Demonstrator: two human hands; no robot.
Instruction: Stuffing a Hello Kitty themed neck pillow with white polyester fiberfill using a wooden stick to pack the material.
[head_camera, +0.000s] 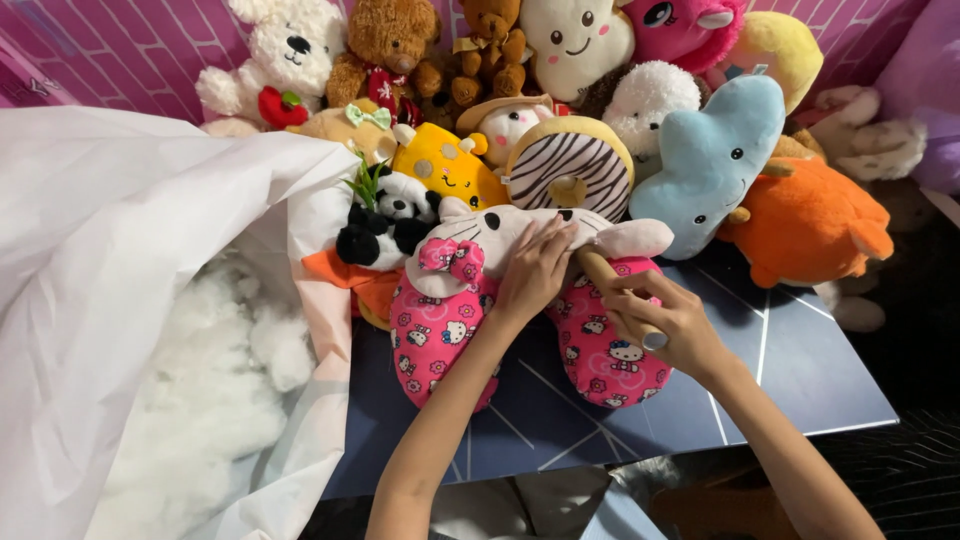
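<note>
Left hand (535, 270) presses cat pillow (450, 320); right hand (672, 322) grips stick (605, 275).

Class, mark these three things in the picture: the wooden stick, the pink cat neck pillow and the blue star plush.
wooden stick (603, 272), head view, on the bare shaft above the right hand.
pink cat neck pillow (440, 335), head view, on its left pink arm.
blue star plush (705, 165), head view, on its middle.

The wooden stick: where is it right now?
In the head view, the wooden stick is right of centre, gripped in the right hand, its far end at the pink cat neck pillow.
</note>
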